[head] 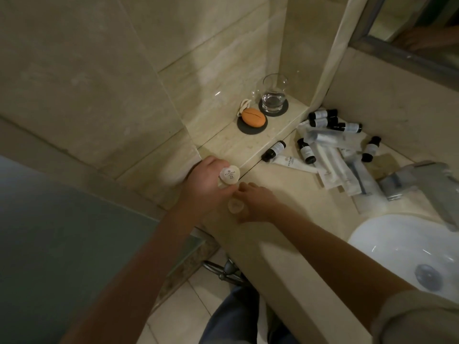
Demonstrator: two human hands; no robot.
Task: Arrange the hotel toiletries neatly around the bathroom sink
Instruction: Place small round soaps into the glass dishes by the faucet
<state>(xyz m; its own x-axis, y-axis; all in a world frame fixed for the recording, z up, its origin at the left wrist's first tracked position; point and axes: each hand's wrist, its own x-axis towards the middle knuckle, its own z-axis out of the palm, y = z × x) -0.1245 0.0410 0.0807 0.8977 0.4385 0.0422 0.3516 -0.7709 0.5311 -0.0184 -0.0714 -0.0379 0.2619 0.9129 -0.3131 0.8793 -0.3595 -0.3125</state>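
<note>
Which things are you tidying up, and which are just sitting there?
Part of the job: round white packet in the left hand, second round packet on the counter, small dark bottles, white tube, long sachets.
Just sitting there: orange soap, glass of water, sink.

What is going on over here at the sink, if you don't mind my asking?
A person is handling toiletries at the counter. The left hand holds a round white packet; the right hand is at a second packet lying on the counter, though its grip is unclear. The bottles and sachets lie in a loose pile beside the sink.
</note>
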